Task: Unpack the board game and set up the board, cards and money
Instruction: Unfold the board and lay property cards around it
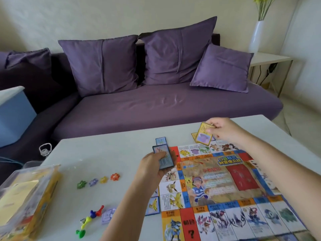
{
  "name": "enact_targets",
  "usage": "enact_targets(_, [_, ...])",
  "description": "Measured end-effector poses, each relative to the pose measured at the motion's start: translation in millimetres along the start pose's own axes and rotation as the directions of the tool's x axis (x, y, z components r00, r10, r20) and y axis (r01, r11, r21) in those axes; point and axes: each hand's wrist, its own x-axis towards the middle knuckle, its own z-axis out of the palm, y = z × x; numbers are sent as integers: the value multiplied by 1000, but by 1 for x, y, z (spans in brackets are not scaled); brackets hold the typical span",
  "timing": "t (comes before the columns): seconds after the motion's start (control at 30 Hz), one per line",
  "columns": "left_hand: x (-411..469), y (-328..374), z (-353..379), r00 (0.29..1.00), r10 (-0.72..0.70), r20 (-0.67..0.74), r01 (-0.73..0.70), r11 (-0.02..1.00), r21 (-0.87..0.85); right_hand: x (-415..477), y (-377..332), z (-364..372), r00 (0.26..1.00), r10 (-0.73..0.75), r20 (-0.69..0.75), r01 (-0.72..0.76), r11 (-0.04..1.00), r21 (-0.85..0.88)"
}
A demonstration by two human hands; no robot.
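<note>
Board (234, 178) is already unfolded, lower right of frame. We're mid-cards: left hand (152, 168) grips the blue stack (164, 159) at centre, right hand (225, 130) pinches a yellow card (203, 137) above the board's top edge. No money laid out yet; we reckon it's in the box (26, 197), lower left.

The colourful printed paper game board (225, 180) lies unfolded and flat, its red centre panel face up. My left hand (152, 166) grips a stack of blue-bordered cards (164, 158) over the board's far-left corner. A single blue-bordered card (161, 141) lies flat just beyond the stack. My right hand (224, 130) pinches a yellow-bordered card (205, 134), tilted, above the board's far edge, with a second yellow card (193, 135) flat beneath it. Four star-shaped plastic pieces (98, 181), green, purple, yellow and red, sit in a row left of the board. Small coloured plastic pawns (90, 220) lie nearer me.
</note>
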Motion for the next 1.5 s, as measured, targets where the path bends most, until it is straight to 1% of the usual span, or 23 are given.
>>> enact_targets(0.2, [43, -4, 20, 996, -65, 56, 66, 998, -16, 63, 12, 8, 999, -26, 36, 27, 999, -24])
enact_targets(0.33, [69, -11, 36, 987, -139, 79, 146, 985, -91, 93, 24, 14, 993, 19, 115, -14, 999, -47])
enact_targets(0.4, [80, -15, 44, 982, -171, 83, 178, 981, -81, 102, 32, 16, 988, 58, 146, -47, 996, -78])
enact_targets(0.5, [96, -21, 50, 976, -205, 72, 210, 976, -63, 114, 42, 19, 983, 83, 164, -66, 992, -103])
enact_targets(0.7, [119, -30, 46, 976, -216, -10, 214, 973, -87, 132, 51, 31, 975, 74, 209, -56, 994, -93])
enact_targets(0.87, [126, -39, 38, 973, -230, -29, 223, 963, -151, 139, 56, 40, 975, 68, 213, -48, 994, -98])
enact_targets(1.17, [128, -46, 35, 977, -210, -34, 203, 968, -145, 137, 66, 49, 989, 18, 150, 3, 990, -144])
enact_targets(1.5, [131, -48, 36, 973, -225, -47, 213, 961, -174, 137, 74, 55, 995, 6, 99, 11, 984, -177])
